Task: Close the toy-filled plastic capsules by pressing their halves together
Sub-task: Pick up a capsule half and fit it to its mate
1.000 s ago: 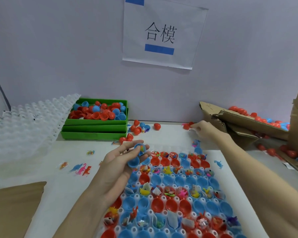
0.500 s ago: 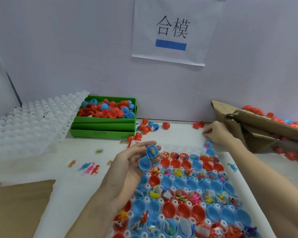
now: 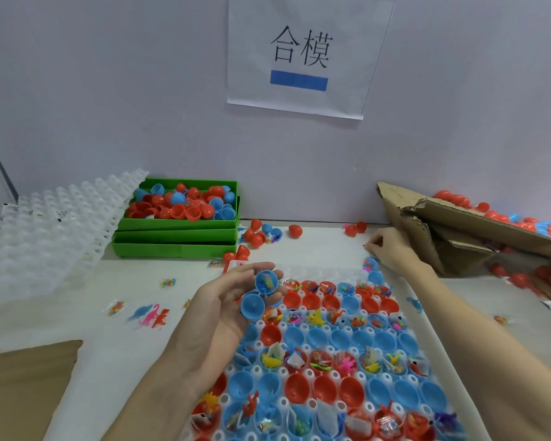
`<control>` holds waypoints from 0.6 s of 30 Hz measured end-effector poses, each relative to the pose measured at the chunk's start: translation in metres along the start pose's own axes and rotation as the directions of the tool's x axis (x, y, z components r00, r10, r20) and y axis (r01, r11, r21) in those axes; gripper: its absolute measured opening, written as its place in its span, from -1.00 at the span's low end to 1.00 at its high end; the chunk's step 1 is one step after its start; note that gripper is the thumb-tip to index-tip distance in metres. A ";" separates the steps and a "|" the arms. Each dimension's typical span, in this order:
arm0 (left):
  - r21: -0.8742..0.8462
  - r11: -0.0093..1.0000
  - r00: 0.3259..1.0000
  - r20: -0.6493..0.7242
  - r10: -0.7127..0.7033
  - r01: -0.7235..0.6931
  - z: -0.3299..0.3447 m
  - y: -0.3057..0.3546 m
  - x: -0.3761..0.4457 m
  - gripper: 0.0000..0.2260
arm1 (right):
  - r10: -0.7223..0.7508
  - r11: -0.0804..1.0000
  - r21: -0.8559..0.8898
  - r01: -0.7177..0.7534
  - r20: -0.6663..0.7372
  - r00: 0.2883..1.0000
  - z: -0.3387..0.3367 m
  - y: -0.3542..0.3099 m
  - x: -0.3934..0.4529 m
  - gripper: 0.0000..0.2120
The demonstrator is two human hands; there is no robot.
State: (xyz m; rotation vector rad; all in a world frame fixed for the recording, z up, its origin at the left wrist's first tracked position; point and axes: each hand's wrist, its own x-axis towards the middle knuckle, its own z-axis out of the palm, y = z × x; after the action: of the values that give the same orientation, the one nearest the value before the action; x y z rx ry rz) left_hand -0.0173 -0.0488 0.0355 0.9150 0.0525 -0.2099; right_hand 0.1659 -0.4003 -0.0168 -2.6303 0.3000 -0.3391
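An open blue capsule (image 3: 259, 294) lies in my left hand (image 3: 233, 300), palm up; its two hinged halves face up and one holds a small bagged toy. My fingers cradle it loosely curled. Below and to the right, a white holder tray (image 3: 303, 346) carries several open red and blue capsule halves, many with toys inside. My right hand (image 3: 390, 248) reaches to the table beyond the tray's far right corner, fingertips pinched down near a tiny dark thing that I cannot make out. Loose closed red capsules (image 3: 295, 230) lie near the wall.
A green bin stack (image 3: 175, 241) with red and blue halves stands at the back left, beside stacked white trays (image 3: 45, 224). A torn cardboard box (image 3: 458, 230) of capsules sits at the right. Small plastic dinosaurs (image 3: 150, 316) lie on the table at the left.
My left hand has lifted slightly toward the tray's near-left corner with the open capsule. My right hand has drawn back a little from the loose red capsules by the wall.
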 end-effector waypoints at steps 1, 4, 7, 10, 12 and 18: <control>0.006 1.000 1.000 0.000 0.003 -0.003 -0.001 0.000 0.000 -0.79 | 0.028 1.000 0.006 -0.028 -0.003 1.000 0.002 0.000 0.000 -0.89; 0.009 1.000 0.999 0.026 0.021 -0.021 -0.008 0.000 -0.001 -0.76 | 0.121 0.993 0.012 -0.121 0.033 0.992 0.004 0.002 0.005 -0.79; -0.009 1.000 0.999 0.032 0.018 -0.018 -0.013 0.000 0.002 -0.75 | 0.154 0.987 -0.049 -0.151 0.067 0.986 0.003 0.002 0.013 -0.80; -0.012 1.000 0.999 0.032 0.015 -0.014 -0.012 0.000 0.002 -0.76 | 0.187 0.980 -0.077 -0.183 0.040 0.982 0.003 0.001 0.016 -0.78; -0.010 1.000 0.999 0.031 0.016 -0.016 -0.009 0.001 0.000 -0.77 | 0.214 0.974 -0.088 -0.210 0.036 0.976 0.002 0.000 0.017 -0.75; 0.000 1.000 1.000 0.005 0.009 -0.009 -0.003 0.000 0.001 -0.73 | 0.219 0.971 -0.122 -0.206 0.106 0.970 -0.001 -0.006 0.019 -0.75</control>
State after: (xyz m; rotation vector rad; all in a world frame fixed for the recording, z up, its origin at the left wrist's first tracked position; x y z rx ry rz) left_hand -0.0162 -0.0463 0.0334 0.9144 0.0439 -0.2034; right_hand 0.1842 -0.4011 -0.0095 -2.6799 0.5699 -0.0954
